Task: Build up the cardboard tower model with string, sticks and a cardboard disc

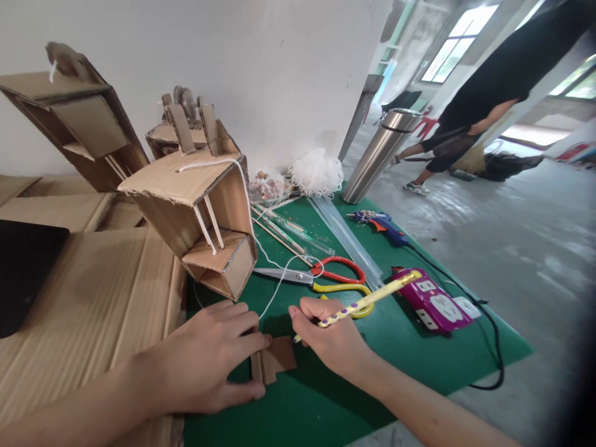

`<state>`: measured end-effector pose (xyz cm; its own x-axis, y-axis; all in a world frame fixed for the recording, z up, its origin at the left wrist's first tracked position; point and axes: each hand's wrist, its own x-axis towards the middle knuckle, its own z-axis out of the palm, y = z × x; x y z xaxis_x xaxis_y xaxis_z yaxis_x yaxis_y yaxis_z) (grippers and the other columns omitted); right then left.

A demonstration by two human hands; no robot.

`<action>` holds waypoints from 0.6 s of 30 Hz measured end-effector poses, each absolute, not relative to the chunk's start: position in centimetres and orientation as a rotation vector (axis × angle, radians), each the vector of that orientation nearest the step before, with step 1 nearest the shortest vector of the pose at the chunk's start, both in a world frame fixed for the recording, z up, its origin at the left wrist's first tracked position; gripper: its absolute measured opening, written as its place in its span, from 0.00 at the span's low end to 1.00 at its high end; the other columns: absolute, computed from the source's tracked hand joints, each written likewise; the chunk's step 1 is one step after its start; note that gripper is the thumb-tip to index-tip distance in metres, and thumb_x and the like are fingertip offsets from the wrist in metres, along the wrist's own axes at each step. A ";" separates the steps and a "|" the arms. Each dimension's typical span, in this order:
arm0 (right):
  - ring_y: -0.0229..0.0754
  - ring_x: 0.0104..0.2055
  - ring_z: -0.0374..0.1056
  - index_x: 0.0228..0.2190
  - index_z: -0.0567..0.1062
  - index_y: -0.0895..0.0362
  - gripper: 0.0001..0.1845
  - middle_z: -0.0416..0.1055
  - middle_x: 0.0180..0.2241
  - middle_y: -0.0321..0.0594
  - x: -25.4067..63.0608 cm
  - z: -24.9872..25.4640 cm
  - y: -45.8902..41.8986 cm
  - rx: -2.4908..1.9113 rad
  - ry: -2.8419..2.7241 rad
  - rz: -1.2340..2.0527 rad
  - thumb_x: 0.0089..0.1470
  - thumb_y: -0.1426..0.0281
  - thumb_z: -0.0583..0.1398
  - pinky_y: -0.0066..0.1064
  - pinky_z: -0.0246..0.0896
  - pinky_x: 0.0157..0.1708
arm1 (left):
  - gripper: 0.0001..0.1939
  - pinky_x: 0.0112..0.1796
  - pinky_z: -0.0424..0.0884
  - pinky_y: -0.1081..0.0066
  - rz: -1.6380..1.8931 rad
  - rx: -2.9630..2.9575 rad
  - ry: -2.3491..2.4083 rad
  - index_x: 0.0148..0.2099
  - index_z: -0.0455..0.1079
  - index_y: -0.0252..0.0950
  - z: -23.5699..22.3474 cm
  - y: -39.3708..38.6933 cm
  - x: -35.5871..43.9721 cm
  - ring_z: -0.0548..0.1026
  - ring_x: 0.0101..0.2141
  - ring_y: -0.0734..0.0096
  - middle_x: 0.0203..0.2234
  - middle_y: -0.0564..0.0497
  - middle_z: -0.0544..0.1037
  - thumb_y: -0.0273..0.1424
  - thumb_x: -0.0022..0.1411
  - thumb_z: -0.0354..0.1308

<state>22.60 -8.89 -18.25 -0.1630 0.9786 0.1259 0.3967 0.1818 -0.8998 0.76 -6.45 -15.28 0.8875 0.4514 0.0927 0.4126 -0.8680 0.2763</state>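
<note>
My right hand (333, 338) grips a pale yellow pencil with purple dots (361, 304). Its tip meets the right edge of a small brown cardboard piece (280, 358) on the green table. My left hand (216, 354) holds that piece from the left, index finger on its top edge and thumb near its lower left, beside a narrow cardboard strip (256, 367). Just behind my left hand stands a cardboard box structure (172, 180) with white string (282, 282) trailing from its top. Red-and-yellow-handled scissors (298, 277) lie behind my right hand, partly hidden by it.
At the right lie a purple box (437, 304) and a blue glue gun (384, 226) with a black cord. A steel flask (379, 158) stands at the far edge, near clear glue sticks (347, 242) and tangled white string (316, 172). A person (493, 87) stands beyond the table.
</note>
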 end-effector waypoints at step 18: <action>0.33 0.15 0.53 0.15 0.56 0.52 0.24 0.53 0.12 0.28 22.8 -18.1 -9.3 -1.421 -1.384 1.149 0.57 0.56 0.55 0.26 0.46 0.15 | 0.18 0.39 0.76 0.53 0.248 2.806 0.643 0.45 0.74 0.37 -15.4 -6.4 0.7 0.75 0.35 0.56 0.32 0.49 0.75 0.42 0.57 0.67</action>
